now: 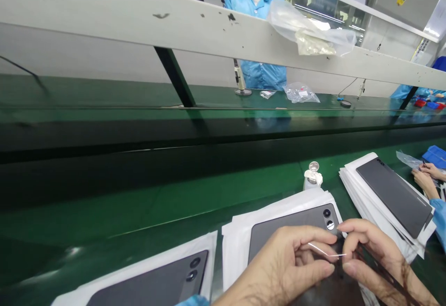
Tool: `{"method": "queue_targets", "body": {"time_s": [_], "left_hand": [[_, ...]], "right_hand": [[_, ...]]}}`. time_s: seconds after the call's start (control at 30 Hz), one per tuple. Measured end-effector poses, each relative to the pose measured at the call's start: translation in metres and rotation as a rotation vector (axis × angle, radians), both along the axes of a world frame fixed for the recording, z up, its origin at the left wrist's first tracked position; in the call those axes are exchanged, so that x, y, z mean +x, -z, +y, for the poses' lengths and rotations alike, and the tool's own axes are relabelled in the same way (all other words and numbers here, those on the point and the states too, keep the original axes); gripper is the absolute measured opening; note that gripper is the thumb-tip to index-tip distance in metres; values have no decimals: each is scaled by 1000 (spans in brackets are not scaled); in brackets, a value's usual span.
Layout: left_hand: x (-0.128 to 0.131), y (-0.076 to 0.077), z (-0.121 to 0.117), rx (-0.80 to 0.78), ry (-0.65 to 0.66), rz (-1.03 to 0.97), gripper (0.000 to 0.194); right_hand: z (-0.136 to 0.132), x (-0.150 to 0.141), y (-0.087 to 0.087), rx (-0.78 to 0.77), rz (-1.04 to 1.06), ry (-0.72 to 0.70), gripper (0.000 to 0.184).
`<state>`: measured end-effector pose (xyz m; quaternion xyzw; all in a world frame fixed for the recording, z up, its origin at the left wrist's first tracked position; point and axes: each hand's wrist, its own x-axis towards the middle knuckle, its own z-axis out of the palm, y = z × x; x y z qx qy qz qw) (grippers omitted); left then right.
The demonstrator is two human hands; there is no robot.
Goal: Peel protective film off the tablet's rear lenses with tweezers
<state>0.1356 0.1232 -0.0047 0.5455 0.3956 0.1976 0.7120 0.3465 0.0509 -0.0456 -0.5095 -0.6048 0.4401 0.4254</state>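
Note:
My left hand point(292, 259) and my right hand point(372, 255) face each other above a dark grey tablet back cover point(272, 231) with two round camera rings near its top corner. A thin clear strip point(326, 254) with bright edges spans between my curled fingertips. A slender dark tool point(379, 269), perhaps tweezers, lies along my right palm; its tip is hidden. White wrapping sheets point(240, 236) are piled under the cover. My hands hide the cover's lower part.
Another grey cover point(153, 278) lies on white sheets at lower left, a third point(393, 194) at right. A small bottle point(312, 176) with a raised lid stands behind. A co-worker's hands point(427, 178) are at far right. A white beam point(121, 8) crosses above.

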Motion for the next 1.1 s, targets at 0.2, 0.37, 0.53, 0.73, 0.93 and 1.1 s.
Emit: {"method": "queue_targets", "body": {"time_s": [0.2,0.37,0.53,0.73,0.93,1.1], "left_hand": [[5,11,1,-55,-37,78,53],[3,13,2,-27,-60,128,37],[2,15,4,18,7,148,29],[1,23,6,12,31,107,32],[0,16,4,-14,31,136,33],[0,18,3,29,22,124,30]], "right_hand": [[12,17,-1,221,345,-12,58],[10,20,-2,107,386,-54,43],[13,17,-6,66,346,-91,8],[18,12,-11,51,367,-51,11],[17,12,-11,3,380,-33,13],[17,9,-14,31,322,4,14]]}}
